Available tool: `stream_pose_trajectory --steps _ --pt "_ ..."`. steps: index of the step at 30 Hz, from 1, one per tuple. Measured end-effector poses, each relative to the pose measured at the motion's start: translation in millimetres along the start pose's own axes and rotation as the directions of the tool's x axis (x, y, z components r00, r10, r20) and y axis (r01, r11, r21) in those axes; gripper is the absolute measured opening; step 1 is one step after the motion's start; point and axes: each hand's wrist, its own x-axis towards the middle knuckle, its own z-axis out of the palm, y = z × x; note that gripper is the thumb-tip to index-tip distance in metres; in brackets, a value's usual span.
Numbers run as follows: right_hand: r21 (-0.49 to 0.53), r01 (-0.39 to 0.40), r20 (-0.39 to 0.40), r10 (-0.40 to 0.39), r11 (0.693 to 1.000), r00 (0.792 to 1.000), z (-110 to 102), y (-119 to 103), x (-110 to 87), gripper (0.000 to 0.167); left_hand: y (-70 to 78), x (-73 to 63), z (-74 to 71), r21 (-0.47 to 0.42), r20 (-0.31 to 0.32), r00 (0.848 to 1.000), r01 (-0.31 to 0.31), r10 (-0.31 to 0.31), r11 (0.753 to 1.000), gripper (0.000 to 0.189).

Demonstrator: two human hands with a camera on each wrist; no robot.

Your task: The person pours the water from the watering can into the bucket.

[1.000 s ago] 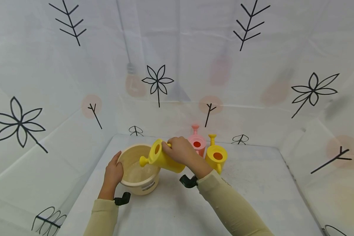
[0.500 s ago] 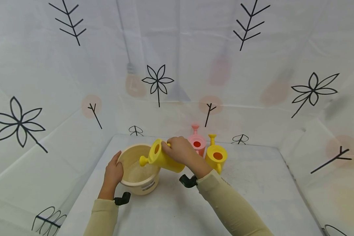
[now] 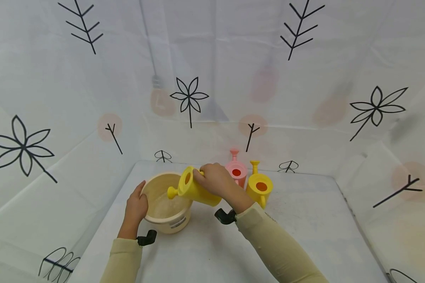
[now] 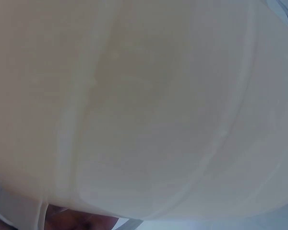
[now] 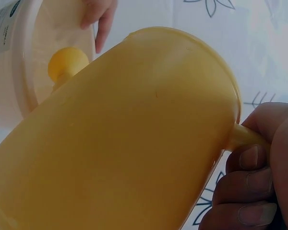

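My right hand (image 3: 217,181) grips the handle of a yellow watering can (image 3: 198,193), its fingers (image 5: 245,184) curled round the handle in the right wrist view. The can tilts left, and its round spout head (image 5: 67,64) hangs over the mouth of a cream plastic bucket (image 3: 168,226). Shallow clear liquid seems to lie at the bucket's bottom. On the bucket's left side my left hand (image 3: 137,206) holds the rim. The bucket wall (image 4: 144,110) fills the left wrist view and hides most of that hand.
Behind my right hand stand a pink watering can (image 3: 236,169) and a second yellow watering can (image 3: 260,186), both upright with spouts pointing back. A white table (image 3: 304,228) bears everything. White printed cloth (image 3: 219,59) closes in the back and sides.
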Motion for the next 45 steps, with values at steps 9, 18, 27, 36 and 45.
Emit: stream_pose_trajectory --steps 9,18,27,36,45 --pt "0.004 -0.004 0.005 0.004 1.000 1.000 -0.3 -1.6 0.2 0.039 -0.7 0.7 0.0 -0.004 0.007 1.000 0.008 -0.008 1.000 0.056" --pt "-0.002 0.006 0.001 -0.006 1.000 1.000 -0.1 -2.1 1.3 0.038 -0.9 1.5 -0.7 -0.004 0.013 1.000 0.014 -0.014 1.000 0.056" --pt "-0.012 0.011 0.005 -0.011 1.000 1.000 1.2 -2.2 2.9 0.039 -0.6 0.7 -1.1 -0.001 0.011 1.000 0.006 -0.006 1.000 0.056" --pt "-0.017 0.010 0.015 -0.010 1.000 1.000 1.4 -3.3 3.0 0.038 -0.6 0.2 -0.5 0.004 0.002 1.000 -0.002 0.002 1.000 0.056" --pt "-0.018 0.016 0.010 -0.016 1.000 1.000 2.1 -3.3 3.1 0.039 -2.0 1.3 0.3 0.001 0.003 1.000 0.000 0.000 1.000 0.056"
